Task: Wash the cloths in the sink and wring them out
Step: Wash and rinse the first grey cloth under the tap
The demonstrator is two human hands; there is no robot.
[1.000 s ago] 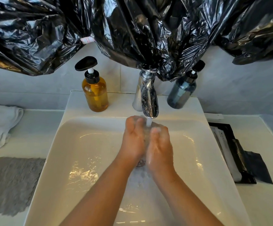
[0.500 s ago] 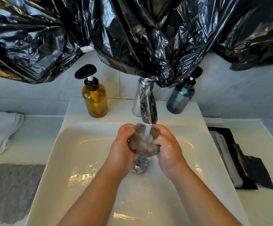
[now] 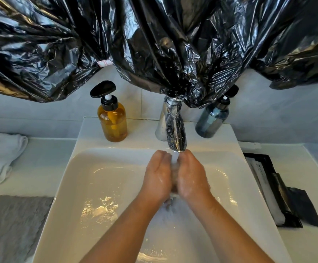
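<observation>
Crumpled black plastic sheeting [image 3: 154,44] fills the top of the view and hangs down over the top of the tap. Below it a wide white sink [image 3: 97,186] is set into a pale counter [image 3: 46,164]. A grey cloth [image 3: 12,224] lies flat on the counter left of the sink, and a white towel [image 3: 0,154] is bunched behind it. A black packet [image 3: 279,196] lies just beside the sink's right rim. The chrome tap [image 3: 175,130] stands at the back between an amber pump bottle [image 3: 112,122] and a blue pump bottle [image 3: 212,120]. Your left hand [image 3: 157,175] and right hand [image 3: 191,177] are pressed palm to palm right under the spout, with the fingers nearly straight. The water stream [image 3: 175,158] runs into the gap between them. Whatever you are squeezing there is hidden, so I cannot tell whether it is a cloth. With your hands this close to the spout, water will likely spray over the rim and wet the packet or the dry grey cloth. Flat palms give a weak hold, so a soaked cloth could slip down onto the drain. The hanging plastic may get in your way when you reach to shut the tap.
</observation>
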